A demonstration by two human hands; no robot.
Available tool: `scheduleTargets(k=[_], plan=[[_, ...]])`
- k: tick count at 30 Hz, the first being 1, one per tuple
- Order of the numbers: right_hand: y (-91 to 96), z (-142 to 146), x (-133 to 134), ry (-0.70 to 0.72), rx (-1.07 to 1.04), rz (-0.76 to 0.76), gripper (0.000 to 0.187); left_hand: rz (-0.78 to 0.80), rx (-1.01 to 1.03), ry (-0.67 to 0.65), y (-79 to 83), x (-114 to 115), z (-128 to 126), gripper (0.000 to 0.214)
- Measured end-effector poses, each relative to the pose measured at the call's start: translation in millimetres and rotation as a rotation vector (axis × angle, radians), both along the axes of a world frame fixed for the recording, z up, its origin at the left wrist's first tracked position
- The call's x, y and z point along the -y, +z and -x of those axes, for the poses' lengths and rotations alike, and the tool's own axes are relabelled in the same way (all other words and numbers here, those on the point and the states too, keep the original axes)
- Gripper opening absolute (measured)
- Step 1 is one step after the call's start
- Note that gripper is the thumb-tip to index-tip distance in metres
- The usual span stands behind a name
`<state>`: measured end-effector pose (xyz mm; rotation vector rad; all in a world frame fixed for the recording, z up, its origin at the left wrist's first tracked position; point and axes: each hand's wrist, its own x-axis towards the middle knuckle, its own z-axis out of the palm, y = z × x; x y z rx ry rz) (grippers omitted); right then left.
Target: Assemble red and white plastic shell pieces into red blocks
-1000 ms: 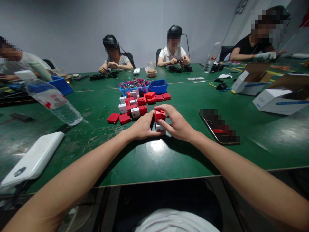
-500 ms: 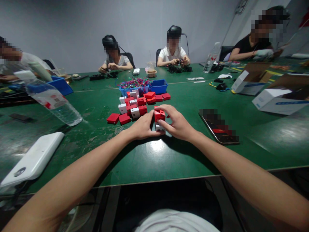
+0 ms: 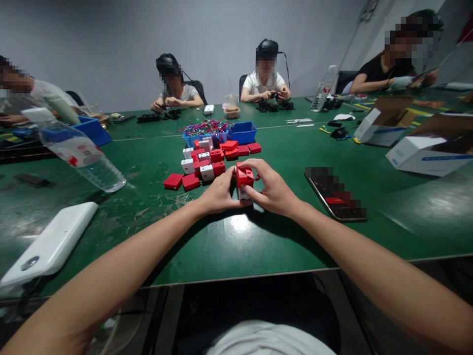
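Observation:
A small red and white plastic box (image 3: 244,178) stands between my two hands, red part on top and white part below. My left hand (image 3: 220,191) grips it from the left, its thumb along the bottom near edge. From the right, my right hand (image 3: 272,187) has its thumb and fingers closed on the red part, which looks slightly tilted. Just beyond my left hand lies a group of similar red and white boxes (image 3: 207,172), some stacked. Two plain red ones, among them a red box (image 3: 191,182), lie at the group's near left.
Behind the boxes stand a blue bin (image 3: 243,132) and a heap of coloured wires (image 3: 205,127). A phone (image 3: 334,195) lies right; a white power bank (image 3: 51,244) and tilted water bottle (image 3: 79,150) are left. White cartons (image 3: 428,153) stand right. Several people sit around the green table (image 3: 236,256).
The red part between my hands has shifted and tilted slightly, with less of the white part showing. Both hands have stayed almost in place. A co-worker at the far right has moved their hands.

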<state>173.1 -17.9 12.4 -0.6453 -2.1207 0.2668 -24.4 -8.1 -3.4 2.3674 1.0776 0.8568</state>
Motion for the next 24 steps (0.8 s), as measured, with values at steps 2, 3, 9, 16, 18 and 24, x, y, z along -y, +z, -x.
scheduleTargets(k=[2, 3, 9, 16, 18, 24], plan=[[1.3, -0.9, 0.5, -0.010, 0.000, -0.007, 0.050, -0.026, 0.049, 0.001, -2.4, -1.2, -0.6, 0.087], [1.8, -1.3, 0.8, -0.014, 0.000, -0.009, 0.051, -0.043, 0.061, 0.000, -3.5, -1.8, -0.7, 0.088], [2.5, -1.8, 2.2, -0.015, -0.010, -0.030, 0.051, -0.135, 0.036, 0.023, -7.1, -2.6, 0.4, 0.101], [2.5, -0.9, 2.0, -0.026, -0.004, -0.028, 0.053, -0.208, 0.022, 0.008, -8.2, -2.4, 0.8, 0.107], [3.0, -0.8, 2.4, -0.030, -0.003, -0.031, 0.055, -0.217, 0.011, 0.002, -9.5, -3.9, 1.4, 0.105], [3.1, -0.7, 2.3, -0.039, -0.002, -0.037, 0.053, -0.190, 0.015, -0.005, -10.7, -5.5, 2.2, 0.102]])
